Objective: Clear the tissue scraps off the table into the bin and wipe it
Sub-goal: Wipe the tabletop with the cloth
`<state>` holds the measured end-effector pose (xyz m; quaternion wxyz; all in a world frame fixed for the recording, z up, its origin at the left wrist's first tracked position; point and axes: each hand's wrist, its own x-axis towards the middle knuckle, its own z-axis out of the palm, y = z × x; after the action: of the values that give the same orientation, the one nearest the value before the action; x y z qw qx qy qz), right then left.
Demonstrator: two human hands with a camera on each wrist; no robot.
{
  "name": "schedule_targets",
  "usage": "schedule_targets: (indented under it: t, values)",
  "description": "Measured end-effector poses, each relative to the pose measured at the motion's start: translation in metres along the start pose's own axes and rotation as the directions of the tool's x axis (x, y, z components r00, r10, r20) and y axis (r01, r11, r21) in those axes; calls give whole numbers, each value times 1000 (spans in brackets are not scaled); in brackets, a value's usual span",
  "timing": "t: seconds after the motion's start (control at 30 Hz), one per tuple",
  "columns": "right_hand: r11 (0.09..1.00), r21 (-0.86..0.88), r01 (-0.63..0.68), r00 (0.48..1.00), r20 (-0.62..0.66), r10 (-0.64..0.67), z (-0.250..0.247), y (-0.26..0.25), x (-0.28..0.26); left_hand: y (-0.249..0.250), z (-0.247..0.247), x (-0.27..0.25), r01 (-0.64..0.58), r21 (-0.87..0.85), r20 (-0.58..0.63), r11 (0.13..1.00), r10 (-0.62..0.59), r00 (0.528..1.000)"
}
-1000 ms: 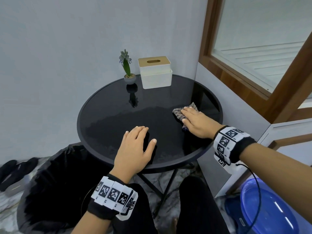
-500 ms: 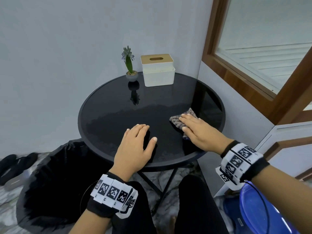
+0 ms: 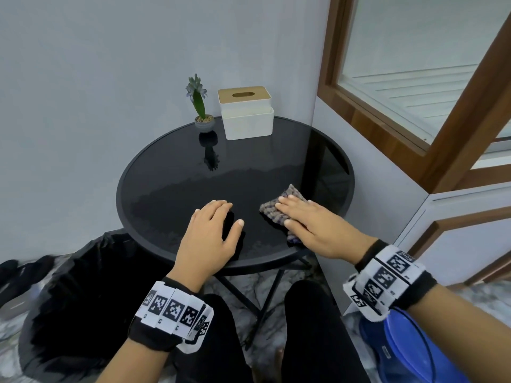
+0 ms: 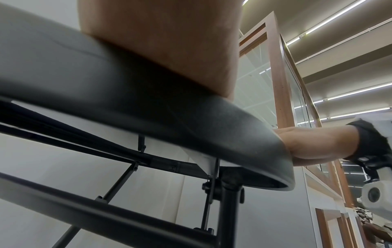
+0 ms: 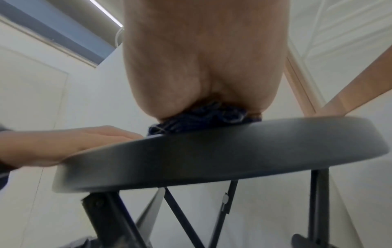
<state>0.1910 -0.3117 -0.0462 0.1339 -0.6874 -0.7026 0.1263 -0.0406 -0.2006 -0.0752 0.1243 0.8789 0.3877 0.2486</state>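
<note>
Round black table (image 3: 171, 172) in front of me, glass top smeared damp on the near half. Bin (image 3: 83, 294), black-bagged, on the floor at its near-left edge. Blue tub (image 3: 409, 352) on the floor, right. Tissue box (image 3: 246, 114) and potted plant (image 3: 203, 117) at the far rim, side by side. My left hand (image 3: 210, 239) flat on the table near edge, fingers straight, grip on nothing. My right hand (image 3: 312, 225) just beside it, flat, pressing the cloth (image 3: 272, 207) to the top. No scraps visible on the table.
</note>
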Motion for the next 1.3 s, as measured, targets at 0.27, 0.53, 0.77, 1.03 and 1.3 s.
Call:
schedule_targets:
  t: [0.27, 0.53, 0.77, 1.03, 1.3]
  values:
    - [988, -94, -125, 991, -50, 121, -8, 21, 9, 12, 2, 0, -13, -5, -21, 1000, 13, 1000]
    - [994, -98, -52, 996, -81, 44, 9, 6, 6, 30, 13, 8, -49, -13, -10, 999, 49, 999]
    - [995, -55, -82, 987, -141, 74, 5, 23, -10, 32, 19, 12, -24, 73, 38, 997, 21, 999]
    - [972, -77, -220, 967, -149, 207, -8, 45, 5, 41, 20, 13, -10, 99, 46, 995, 6, 999]
    - [928, -96, -361, 931, -99, 352, -27, 82, 49, 54, 29, 21, -23, 77, 72, 997, 18, 997]
